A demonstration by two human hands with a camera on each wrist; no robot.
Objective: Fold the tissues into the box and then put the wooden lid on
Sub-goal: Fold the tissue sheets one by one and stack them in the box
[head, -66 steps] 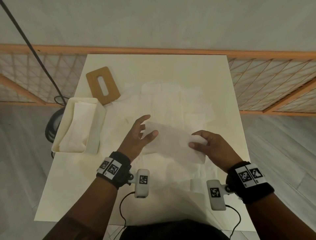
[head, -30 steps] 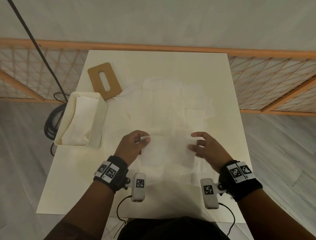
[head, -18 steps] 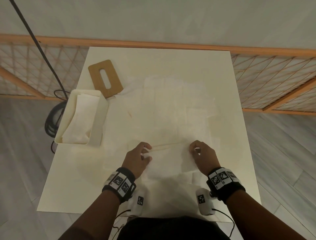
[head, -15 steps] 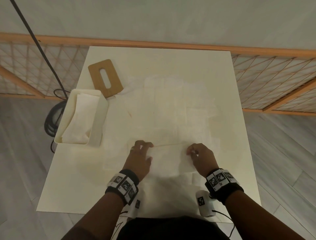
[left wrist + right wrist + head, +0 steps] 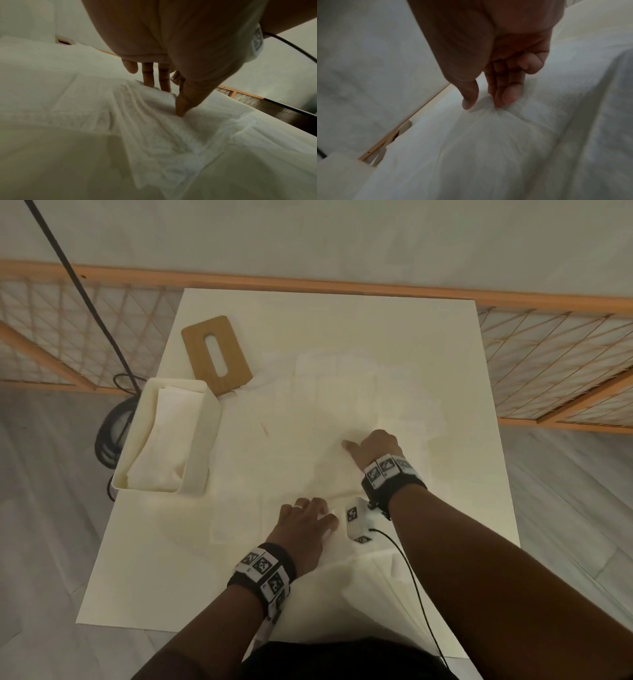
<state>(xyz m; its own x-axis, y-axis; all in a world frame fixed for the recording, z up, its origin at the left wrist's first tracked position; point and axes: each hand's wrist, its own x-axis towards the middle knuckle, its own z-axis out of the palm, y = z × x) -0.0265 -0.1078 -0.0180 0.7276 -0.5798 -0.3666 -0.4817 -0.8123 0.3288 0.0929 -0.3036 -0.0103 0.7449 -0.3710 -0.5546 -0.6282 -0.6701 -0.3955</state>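
Several loose white tissues lie spread over the white table. A folded tissue lies near the front; my left hand presses on it with straight fingers and its thumb down. My right hand reaches farther out and pinches up a tissue between thumb and fingers, so it puckers. The open white box stands at the left edge with folded tissues inside. Behind it the wooden lid with a slot lies flat.
An orange wooden lattice fence runs behind and beside the table. A black cable drops to a coil on the floor left of the box. More tissue hangs over the near edge.
Both hands were folding a tissue at the near middle. My right hand has let go, moved forward and pinched another tissue. My left hand stays pressing on the folded one.
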